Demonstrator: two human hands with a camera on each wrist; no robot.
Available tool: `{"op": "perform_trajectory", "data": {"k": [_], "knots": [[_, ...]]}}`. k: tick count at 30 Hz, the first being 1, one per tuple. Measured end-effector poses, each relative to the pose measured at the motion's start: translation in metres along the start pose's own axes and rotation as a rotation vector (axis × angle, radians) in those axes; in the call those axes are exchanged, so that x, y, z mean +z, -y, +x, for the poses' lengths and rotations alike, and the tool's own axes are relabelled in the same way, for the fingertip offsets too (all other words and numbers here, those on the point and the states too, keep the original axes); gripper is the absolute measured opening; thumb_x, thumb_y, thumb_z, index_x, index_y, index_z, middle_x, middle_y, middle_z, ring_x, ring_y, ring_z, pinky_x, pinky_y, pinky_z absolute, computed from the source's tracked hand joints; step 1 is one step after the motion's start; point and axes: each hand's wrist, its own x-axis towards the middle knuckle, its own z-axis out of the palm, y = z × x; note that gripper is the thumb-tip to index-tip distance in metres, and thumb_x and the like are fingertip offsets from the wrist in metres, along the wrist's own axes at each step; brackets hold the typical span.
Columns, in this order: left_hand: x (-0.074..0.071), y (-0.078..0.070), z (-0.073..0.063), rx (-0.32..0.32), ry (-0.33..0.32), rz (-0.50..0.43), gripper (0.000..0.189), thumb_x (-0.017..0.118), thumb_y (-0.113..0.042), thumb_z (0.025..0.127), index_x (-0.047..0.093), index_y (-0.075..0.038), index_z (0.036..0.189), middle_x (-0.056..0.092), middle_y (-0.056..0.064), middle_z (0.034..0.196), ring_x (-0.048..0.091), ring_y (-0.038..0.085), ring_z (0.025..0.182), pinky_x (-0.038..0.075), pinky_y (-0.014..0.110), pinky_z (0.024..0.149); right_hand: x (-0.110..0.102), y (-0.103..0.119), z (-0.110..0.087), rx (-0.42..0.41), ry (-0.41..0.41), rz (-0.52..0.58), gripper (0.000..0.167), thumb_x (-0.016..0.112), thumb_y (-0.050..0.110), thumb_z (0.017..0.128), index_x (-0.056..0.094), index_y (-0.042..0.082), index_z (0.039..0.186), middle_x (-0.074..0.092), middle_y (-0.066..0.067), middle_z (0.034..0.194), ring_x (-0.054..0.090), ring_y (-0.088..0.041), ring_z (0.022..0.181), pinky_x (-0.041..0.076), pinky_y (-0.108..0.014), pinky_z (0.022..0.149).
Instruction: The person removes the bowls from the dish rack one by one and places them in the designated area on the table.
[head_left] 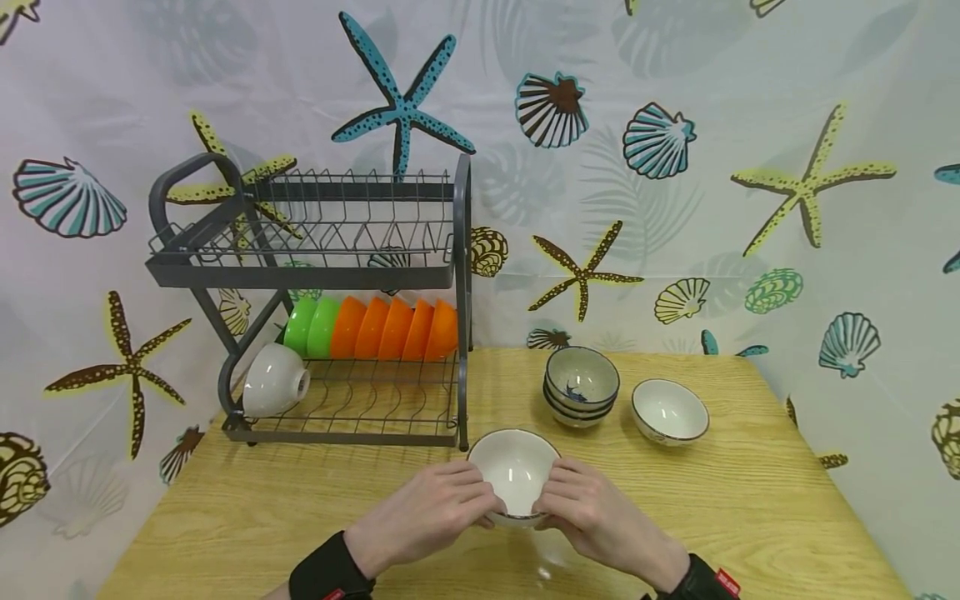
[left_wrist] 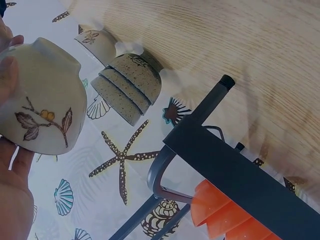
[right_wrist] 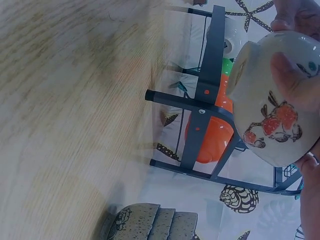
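Observation:
Between both hands a white bowl [head_left: 517, 467] with a dark rim is held above the table, its inside facing the head camera. My left hand [head_left: 438, 510] grips its left side, the thumb over the rim. On the opposite side my right hand [head_left: 583, 510] grips it the same way. Both wrist views show painted sprigs on the bowl's outside: yellow berries and leaves on the bowl [left_wrist: 47, 105] in the left one, red fruit on the bowl [right_wrist: 275, 115] in the right one.
A two-tier dish rack [head_left: 345, 437] stands at the left. Its lower tier holds green bowls [head_left: 311, 327], several orange bowls [head_left: 393, 329] and a tilted white bowl [head_left: 273, 383]. Stacked speckled bowls [head_left: 581, 383] and another white bowl [head_left: 670, 411] sit at the table's back right.

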Motion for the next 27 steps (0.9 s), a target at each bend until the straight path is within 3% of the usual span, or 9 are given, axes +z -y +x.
{"op": "perform_trajectory", "data": {"k": [5, 11, 19, 27], "knots": [[0.001, 0.0, -0.001, -0.017, 0.011, 0.004, 0.028, 0.078, -0.036, 0.086, 0.068, -0.022, 0.109, 0.074, -0.014, 0.105, 0.067, 0.004, 0.102, 0.052, 0.023, 0.101, 0.0, -0.001, -0.006, 0.003, 0.008, -0.031, 0.013, 0.079, 0.018, 0.081, 0.066, 0.017, 0.084, 0.062, 0.012, 0.076, 0.058, -0.004, 0.077, 0.05, -0.025, 0.087], [0.001, 0.005, -0.003, -0.12, 0.069, -0.033, 0.05, 0.079, -0.043, 0.084, 0.064, -0.019, 0.126, 0.069, -0.006, 0.13, 0.061, 0.012, 0.127, 0.048, 0.03, 0.112, 0.0, -0.006, -0.019, 0.021, 0.005, -0.056, 0.015, 0.08, 0.016, 0.077, 0.067, 0.017, 0.085, 0.062, 0.012, 0.077, 0.059, -0.005, 0.079, 0.05, -0.026, 0.083], [0.001, 0.008, -0.009, -0.193, 0.127, -0.093, 0.049, 0.075, -0.038, 0.09, 0.062, -0.02, 0.133, 0.063, -0.004, 0.141, 0.056, 0.016, 0.135, 0.047, 0.035, 0.114, 0.001, -0.009, -0.035, 0.069, 0.015, -0.074, 0.019, 0.081, 0.015, 0.073, 0.066, 0.017, 0.084, 0.062, 0.013, 0.079, 0.059, -0.005, 0.08, 0.048, -0.025, 0.084], [0.001, 0.011, -0.017, -0.247, 0.16, -0.163, 0.046, 0.075, -0.032, 0.091, 0.061, -0.019, 0.134, 0.061, -0.003, 0.143, 0.053, 0.018, 0.139, 0.046, 0.038, 0.115, -0.002, -0.013, -0.049, 0.092, 0.0, -0.079, 0.008, 0.075, 0.019, 0.085, 0.067, 0.017, 0.087, 0.062, 0.012, 0.08, 0.057, -0.007, 0.079, 0.045, -0.026, 0.081]]}}
